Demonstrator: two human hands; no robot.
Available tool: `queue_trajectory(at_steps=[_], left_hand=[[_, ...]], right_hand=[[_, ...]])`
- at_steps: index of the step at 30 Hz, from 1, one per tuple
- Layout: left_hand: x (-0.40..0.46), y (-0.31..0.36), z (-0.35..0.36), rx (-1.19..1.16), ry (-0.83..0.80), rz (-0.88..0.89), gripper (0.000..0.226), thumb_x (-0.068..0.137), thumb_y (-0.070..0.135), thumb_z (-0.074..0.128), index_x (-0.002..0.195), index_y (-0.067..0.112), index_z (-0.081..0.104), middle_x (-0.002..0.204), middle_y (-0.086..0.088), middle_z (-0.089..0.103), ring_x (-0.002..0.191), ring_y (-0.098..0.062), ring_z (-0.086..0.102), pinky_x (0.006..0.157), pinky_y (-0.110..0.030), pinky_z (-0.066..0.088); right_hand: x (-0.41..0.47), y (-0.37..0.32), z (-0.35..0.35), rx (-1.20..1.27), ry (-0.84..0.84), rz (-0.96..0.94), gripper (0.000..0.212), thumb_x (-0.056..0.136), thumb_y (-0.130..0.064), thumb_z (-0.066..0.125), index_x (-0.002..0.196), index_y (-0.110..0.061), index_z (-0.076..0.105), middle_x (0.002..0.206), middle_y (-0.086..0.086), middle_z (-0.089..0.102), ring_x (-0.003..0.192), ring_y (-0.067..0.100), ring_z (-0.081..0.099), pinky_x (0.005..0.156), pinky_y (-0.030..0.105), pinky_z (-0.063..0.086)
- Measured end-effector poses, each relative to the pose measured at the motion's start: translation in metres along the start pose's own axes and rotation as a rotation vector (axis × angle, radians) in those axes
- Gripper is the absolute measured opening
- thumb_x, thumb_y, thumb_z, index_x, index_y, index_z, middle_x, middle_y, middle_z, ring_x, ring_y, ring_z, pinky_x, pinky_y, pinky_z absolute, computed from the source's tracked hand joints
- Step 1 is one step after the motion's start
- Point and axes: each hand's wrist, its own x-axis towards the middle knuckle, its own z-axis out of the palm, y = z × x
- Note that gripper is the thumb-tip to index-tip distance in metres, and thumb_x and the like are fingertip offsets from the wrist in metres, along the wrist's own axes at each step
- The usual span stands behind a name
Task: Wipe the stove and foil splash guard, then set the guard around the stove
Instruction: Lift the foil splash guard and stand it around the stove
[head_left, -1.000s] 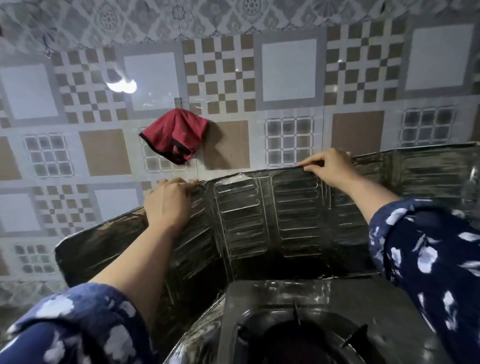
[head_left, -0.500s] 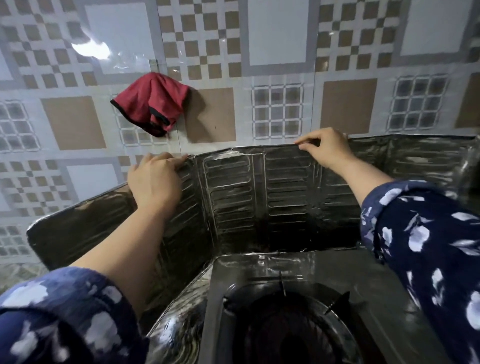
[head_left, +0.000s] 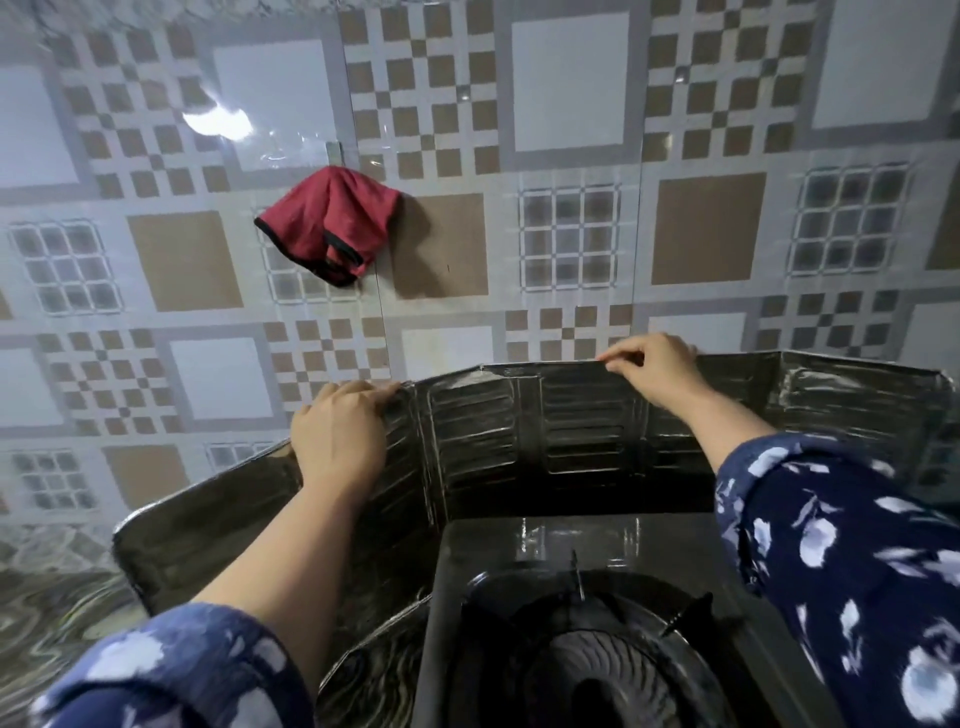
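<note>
Stove (head_left: 582, 634) nearest, below both grips, burner upward. Foil splash guard (head_left: 524, 431) upright behind it, long axis running left to right, side panels angled toward the viewer. Left hand (head_left: 337, 431) closed over the top edge at a fold; right hand (head_left: 654, 364) pinching the edge further right. Step in hand: setting the guard around. Next, probably: seat panels evenly, release. Beyond the grips, red cloth (head_left: 327, 223) hanging on tiled wall (head_left: 571, 83).

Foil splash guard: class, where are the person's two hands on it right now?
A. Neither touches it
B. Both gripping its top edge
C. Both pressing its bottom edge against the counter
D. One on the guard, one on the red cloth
B: the left hand and right hand both hold the top edge of the foil splash guard standing behind the stove.
</note>
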Motion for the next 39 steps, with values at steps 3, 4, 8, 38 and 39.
queue_trajectory(at_steps=[3,4,8,38,39], left_hand=[[0.003,0.006,0.006,-0.006,-0.034,0.003,0.043,0.092,0.010,0.046,0.122,0.037,0.061,0.119,0.005,0.066,0.106,-0.021,0.057,0.074,-0.035,0.045],[0.005,0.008,0.007,-0.010,-0.049,-0.003,0.044,0.092,0.009,0.046,0.122,0.038,0.061,0.118,0.004,0.066,0.104,-0.021,0.058,0.072,-0.034,0.046],[0.013,0.016,0.011,0.003,-0.122,-0.049,0.051,0.092,0.005,0.044,0.123,0.043,0.058,0.115,-0.001,0.068,0.095,-0.024,0.063,0.069,-0.035,0.052],[0.052,0.027,-0.043,-0.554,-0.711,-0.192,0.052,0.090,-0.002,0.053,0.139,0.014,0.046,0.127,-0.014,0.059,0.082,-0.022,0.067,0.050,-0.013,0.044],[0.051,0.028,-0.045,-0.592,-0.736,-0.228,0.053,0.089,-0.002,0.054,0.139,0.014,0.046,0.129,-0.014,0.058,0.085,-0.024,0.068,0.050,-0.015,0.048]], right_hand=[[-0.004,0.010,0.006,0.000,-0.019,0.026,0.016,0.088,-0.026,0.064,0.100,-0.031,0.073,0.115,-0.003,0.070,0.115,0.024,0.057,0.103,0.043,0.030],[-0.004,0.012,0.007,-0.001,-0.024,0.033,0.015,0.088,-0.026,0.065,0.099,-0.032,0.073,0.114,-0.003,0.070,0.114,0.024,0.058,0.103,0.043,0.033],[-0.006,0.012,0.005,-0.006,-0.038,0.042,0.017,0.087,-0.026,0.066,0.099,-0.036,0.073,0.114,-0.005,0.071,0.111,0.022,0.061,0.102,0.043,0.042],[0.021,-0.042,0.040,0.029,-0.079,-0.010,0.036,0.096,-0.009,0.043,0.103,-0.028,0.073,0.124,0.001,0.066,0.111,0.022,0.060,0.093,0.033,0.049],[0.022,-0.042,0.041,0.028,-0.080,-0.011,0.036,0.095,-0.010,0.043,0.102,-0.029,0.074,0.124,0.000,0.066,0.111,0.022,0.060,0.094,0.035,0.050]])
